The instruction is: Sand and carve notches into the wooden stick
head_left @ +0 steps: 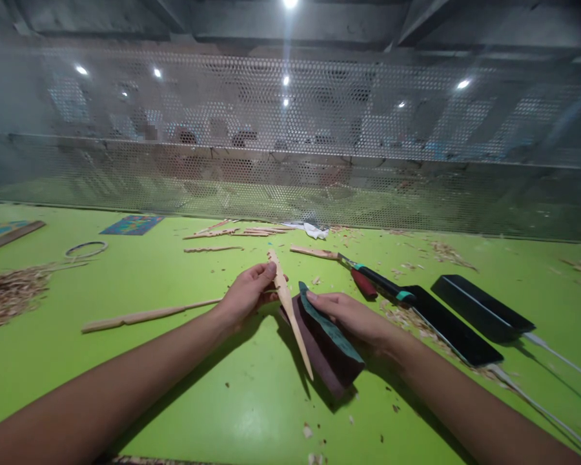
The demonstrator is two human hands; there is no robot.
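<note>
My left hand (252,289) is closed on a pale carved wooden stick (286,302), its thumb pressed near the notched upper end. The stick slants down and to the right, tapering to a point. In my right hand (351,315) is a folded sheet of sandpaper (332,336), with a green printed back and a dark reddish-brown face, pinched under the thumb. The sandpaper lies right beside the stick; whether they touch I cannot tell. Another long wooden stick (150,315) rests on the table left of my left hand.
On the green table (242,400) several carved sticks (242,231) lie at the back. A wood-handled tool (314,252), a red-handled item (364,284), a phone (458,329) and a black device (484,307) with cables sit right. Shavings (14,294) pile left; a perforated screen (290,142) stands behind.
</note>
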